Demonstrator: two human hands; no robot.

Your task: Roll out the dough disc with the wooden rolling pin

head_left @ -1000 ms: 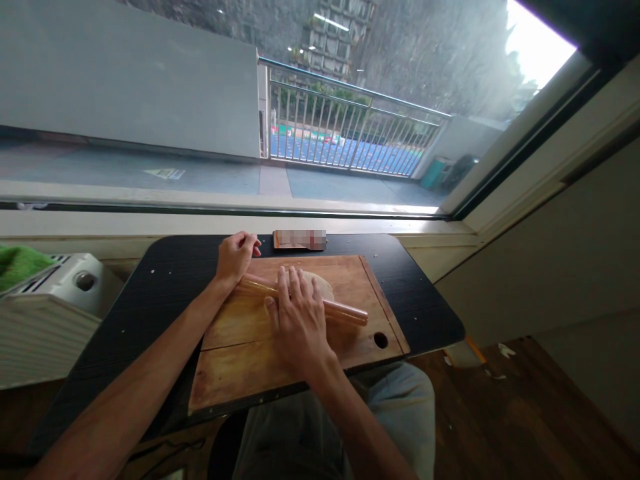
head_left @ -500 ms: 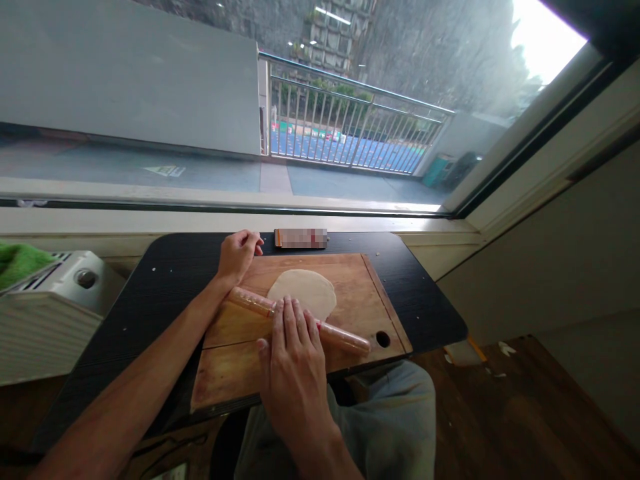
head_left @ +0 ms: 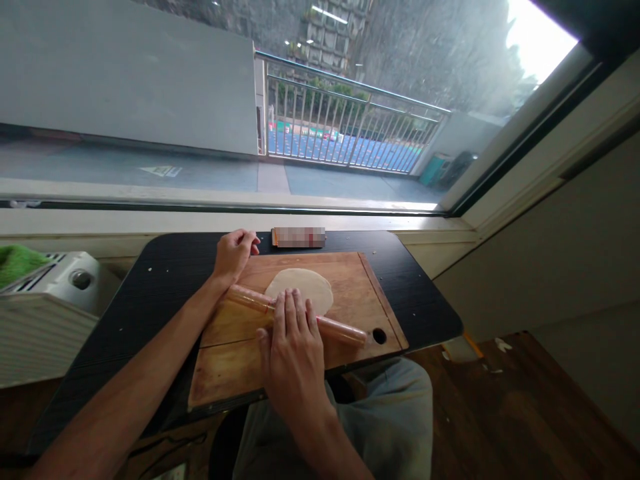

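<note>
A black table (head_left: 425, 297) carries a wooden cutting board (head_left: 235, 373), set a little askew, with a round hole near its right corner. Across the board slants a glossy, brownish rolling pin (head_left: 343, 331), its left end beside the left forearm and its right end close to the hole. It looks rigid and fairly light, and its smooth, round barrel probably slides or rolls readily; the middle, or both ends together, should give the steadiest hold. Just beyond it lies a pale, roundish sheet of dough (head_left: 307, 285), its near edge at the pin; whether the pin overlaps it is hard to tell. The dough looks thin, soft and limp, likely to stretch or tear if pinched at one point, so a broad lift from beneath its rim would suit it better. The right hand (head_left: 293, 350) lies palm down over the pin's middle, flat and ungripping, fingers extended close together towards the dough, thumb spread to the left. The left hand (head_left: 236, 252) rests by the board's far left corner, fingers loosely curled in, with nothing visible in it.
</note>
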